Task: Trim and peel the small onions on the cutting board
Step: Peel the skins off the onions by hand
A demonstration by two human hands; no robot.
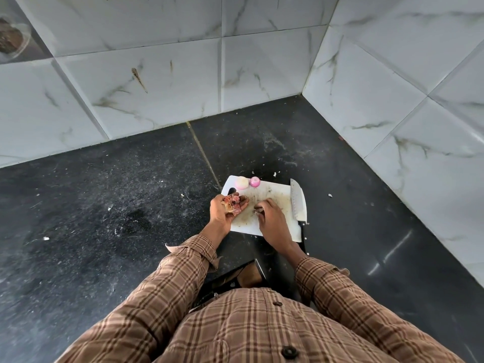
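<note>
1. Your left hand (227,208), at frame centre, cups a loose pile of reddish papery onion skins (233,203), fingers curled round them.
2. Your right hand (267,214) pinches a small scrap of skin against the white plastic cutting board (272,193).
3. Two small peeled onions, one pale (241,183) and one pinker (254,181), sit side by side at the board's far edge, above your hands.
4. They look smooth, probably slippery and prone to rolling; take each round its middle.
5. The skins are light and brittle; gather them gently.
6. The broad steel knife (298,203) lies along the board's right edge.
</note>
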